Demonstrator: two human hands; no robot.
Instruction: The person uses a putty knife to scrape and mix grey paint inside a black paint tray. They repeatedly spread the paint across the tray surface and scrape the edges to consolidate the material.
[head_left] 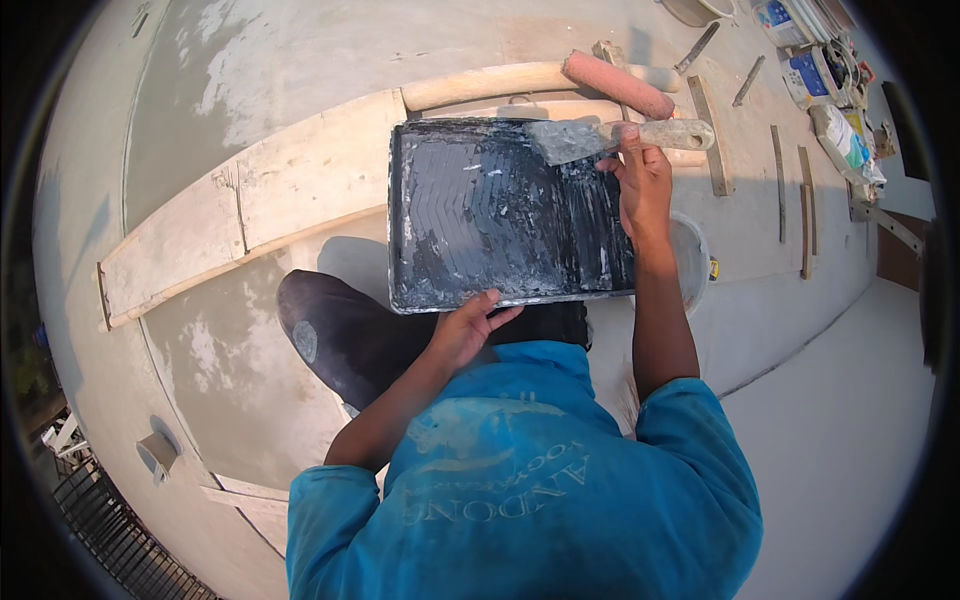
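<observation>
Tray: black paint tray (480,215), ribbed floor smeared with dark coating, held out level in front of the chest, above the knee.
Left hand: left hand (468,325) clamped on the tray's near rim, thumb over the top edge, fingers tucked beneath. Grip closed on the tray.
Right hand: right hand (643,180) reaching over the tray's right side, grip closed around the handle of a trowel (610,137).
Trowel: grey blade lying at the tray's far right corner, tip pointing left, handle crusted with pale dried material.
Roller: pink roller (618,84) lying just beyond the tray, on a pale wooden pole (500,82).
Plank: long pale plank (250,215) running off to the left, under the tray's far edge.
Floor: grey concrete floor (230,370), patchy with lighter marks.
Far right: metal strips (779,180) scattered on the floor, bags and containers (830,90) clustered up at the corner.
</observation>
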